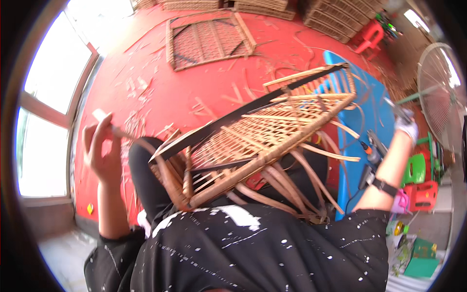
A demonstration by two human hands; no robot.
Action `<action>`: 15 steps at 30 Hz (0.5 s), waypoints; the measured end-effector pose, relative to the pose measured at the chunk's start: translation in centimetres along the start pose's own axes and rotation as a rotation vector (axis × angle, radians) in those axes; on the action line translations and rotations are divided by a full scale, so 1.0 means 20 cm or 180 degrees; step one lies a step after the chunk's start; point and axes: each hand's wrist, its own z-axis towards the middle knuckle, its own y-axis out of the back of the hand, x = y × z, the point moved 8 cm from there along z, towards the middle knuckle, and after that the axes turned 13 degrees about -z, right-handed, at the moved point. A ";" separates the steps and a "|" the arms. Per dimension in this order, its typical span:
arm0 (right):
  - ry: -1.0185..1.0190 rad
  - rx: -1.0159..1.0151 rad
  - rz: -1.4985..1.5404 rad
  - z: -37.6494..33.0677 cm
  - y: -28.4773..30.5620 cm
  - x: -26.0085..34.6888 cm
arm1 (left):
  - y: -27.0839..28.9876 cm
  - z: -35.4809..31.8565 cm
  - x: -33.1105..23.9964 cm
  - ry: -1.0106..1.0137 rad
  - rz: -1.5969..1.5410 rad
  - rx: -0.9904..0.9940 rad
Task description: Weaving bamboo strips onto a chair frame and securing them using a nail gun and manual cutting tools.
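Tan woven piece: tilted across the lap, its far right corner overlapping the blue bench in this view; a dark bar runs along its upper side, and loose strips hang from its near side.
Left hand: raised at the left, elbow bent and forearm nearly upright, thumb and fingers pinched on a flat strip, which curves down to the near left corner of the piece; something white shows at a fingertip, too blurred to name.
Right hand: reached out to the right over the bench, in a white glove, fingers closed round a grey tool whose kind the blur hides; a black band circles the forearm.
Bench top: an orange-and-black tool lying near the right forearm, with darker tools just beside it.
Stacked woven goods: at the upper right by the wall; whether they hold anything cannot be told.
Counts: one woven panel flat on the red floor, one fan, two red seats, one green seat; floor scraps too many to number.
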 end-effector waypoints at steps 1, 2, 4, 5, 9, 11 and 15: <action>-0.0736 0.0491 -0.0088 0.05 0.07 0.05 | 0.00 -0.01 0.03 0.0082 -0.0062 -0.0066; -0.0722 0.1493 -0.0146 -0.37 -0.30 -0.15 | 0.05 -0.06 0.03 0.0120 -0.0021 -0.0123; -0.1240 0.1495 0.0598 -0.82 -0.44 -0.19 | 0.03 -0.06 0.03 0.0235 -0.0173 -0.0029; -0.1282 0.1333 0.0017 -1.41 -0.72 -0.33 | 0.04 -0.09 0.04 0.0276 -0.0159 -0.0003; -0.2434 0.2452 -0.0550 -2.66 -1.00 -0.74 | 0.03 -0.14 0.10 0.0334 -0.0561 -0.0075; -0.2388 0.4531 -0.2156 -3.01 -1.04 -0.81 | 0.08 -0.15 0.11 0.0330 -0.0577 -0.0128; -0.2773 0.4449 -0.2139 -3.06 -1.04 -0.80 | 0.16 -0.21 0.11 0.0376 -0.0589 -0.0245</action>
